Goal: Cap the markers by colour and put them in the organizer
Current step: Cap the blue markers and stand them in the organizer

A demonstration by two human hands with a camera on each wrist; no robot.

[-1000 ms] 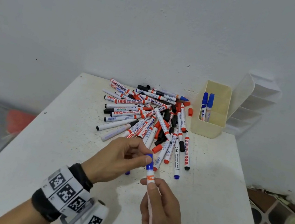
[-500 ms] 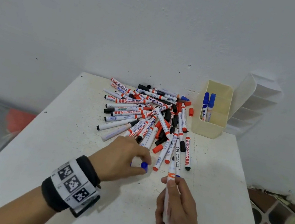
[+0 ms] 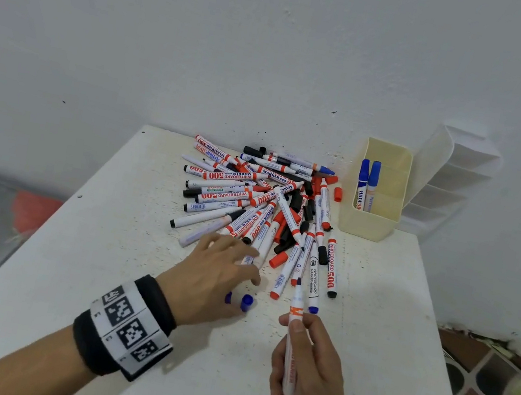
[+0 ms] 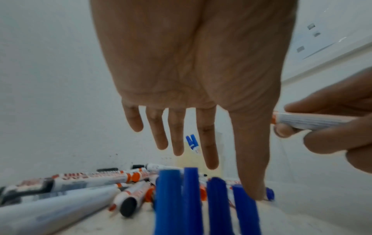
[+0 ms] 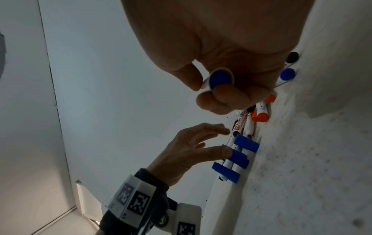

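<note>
Only the right-wrist view shows the blue end plug of the uncapped white "WHITEBOARD MARKER" pen (image 5: 221,79) gripped by the right hand (image 3: 309,366), while the left hand (image 3: 213,279) hovers, fingers spread, over blue plastic caps (image 3: 246,302).

The left hand (image 3: 216,273) is held palm down at the lower centre of the head view, fingers (image 4: 175,135) spread and straight, a banded wrist behind it. The right hand (image 3: 310,362) is seen lower right, fingers (image 5: 219,97) curled around a marker (image 3: 293,328).
</note>
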